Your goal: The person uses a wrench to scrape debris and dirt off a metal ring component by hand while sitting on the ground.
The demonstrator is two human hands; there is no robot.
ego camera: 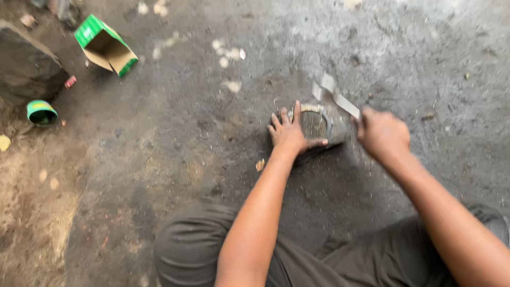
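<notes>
A round, dark metal part (pixel 317 125) with a ring-shaped rim lies on the grimy concrete floor. My left hand (pixel 291 134) rests on its left side, fingers spread over the rim and thumb along its lower edge. My right hand (pixel 382 135) is closed around the handle of a flat metal tool (pixel 334 95), blurred by motion, whose pale head is raised above the part's far right edge. My knees in dark trousers fill the bottom of the view.
An open green and brown cardboard box (pixel 105 45) lies at the upper left. A small green round tin (pixel 41 112) sits by a dark stone (pixel 26 66) at the left edge. Pale scraps (pixel 228 53) dot the floor beyond the part.
</notes>
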